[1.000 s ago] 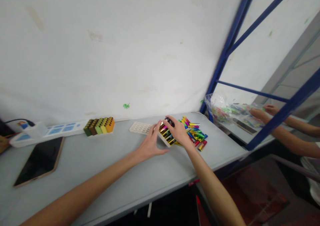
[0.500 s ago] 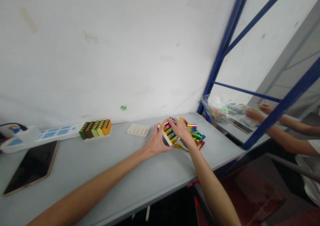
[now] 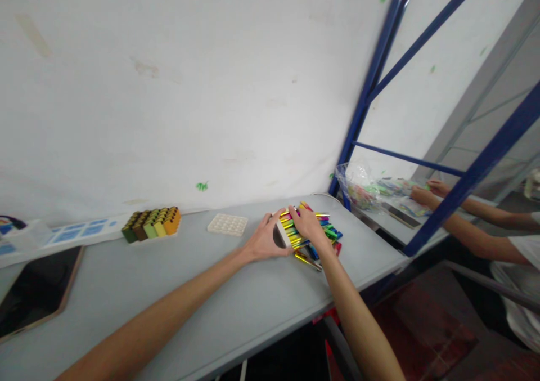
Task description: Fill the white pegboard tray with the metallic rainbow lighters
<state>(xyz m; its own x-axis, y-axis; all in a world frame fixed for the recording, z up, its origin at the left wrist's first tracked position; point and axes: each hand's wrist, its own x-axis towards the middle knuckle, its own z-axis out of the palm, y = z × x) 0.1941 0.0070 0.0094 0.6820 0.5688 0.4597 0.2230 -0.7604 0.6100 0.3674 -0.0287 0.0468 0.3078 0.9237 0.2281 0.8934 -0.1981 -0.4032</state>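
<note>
the left hand (image 3: pixel 265 240) holds a white tray (image 3: pixel 283 234), its thumb and fingers stretched wide around it, thumb at the near end and fingers at the far end. the tray looks tipped, with shiny tubes (image 3: pixel 294 241) extending to the right, away from the left palm. the right hand (image 3: pixel 307 225) lies palm down over those tubes; i cannot tell whether its fingers grip any. loose tubes (image 3: pixel 334 234) lie on the table (image 3: pixel 236 296) just beyond it. a second tray (image 3: pixel 228 224) sits flat, left of the left hand.
</note>
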